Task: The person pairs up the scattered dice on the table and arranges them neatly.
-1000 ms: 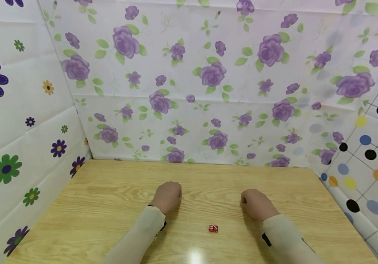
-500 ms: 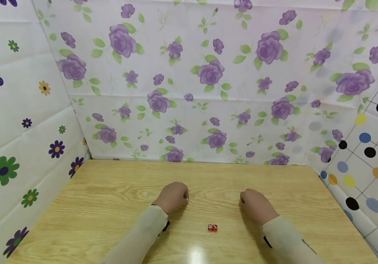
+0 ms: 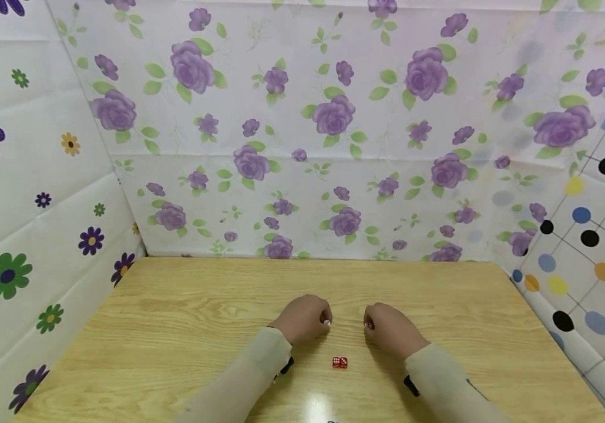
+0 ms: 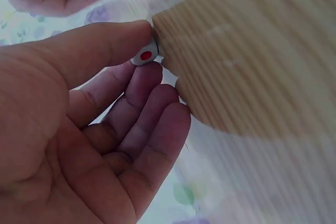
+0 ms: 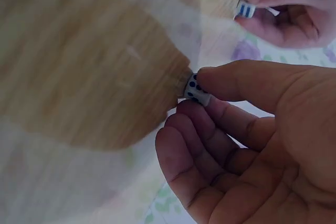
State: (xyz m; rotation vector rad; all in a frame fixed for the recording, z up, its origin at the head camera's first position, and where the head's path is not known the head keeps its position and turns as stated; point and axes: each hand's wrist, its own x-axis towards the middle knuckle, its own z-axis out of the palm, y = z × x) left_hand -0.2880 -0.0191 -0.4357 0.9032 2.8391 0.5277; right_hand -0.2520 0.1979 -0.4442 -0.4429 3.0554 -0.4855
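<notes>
My left hand (image 3: 305, 319) pinches a white die (image 4: 146, 55) between thumb and fingers. One face of it shows a single red dot in the left wrist view. On the other side, my right hand (image 3: 395, 330) holds a second white die (image 5: 195, 88) the same way, and blue dots show on it in the right wrist view. Both dice are low, by the tabletop; whether they touch it I cannot tell. The hands face each other with a small gap between. Nearer the body, two red dice (image 3: 340, 362) with white dots lie side by side on the wooden table (image 3: 191, 364).
A floral cloth wall (image 3: 302, 200) stands behind the table. More patterned cloth hangs at the left and the right. A small dark thing (image 3: 333, 421) is cut off at the bottom edge of the head view.
My left hand has moved right and my right hand has come a little left, so the gap between them has narrowed. The red dice have stayed in place on the table.
</notes>
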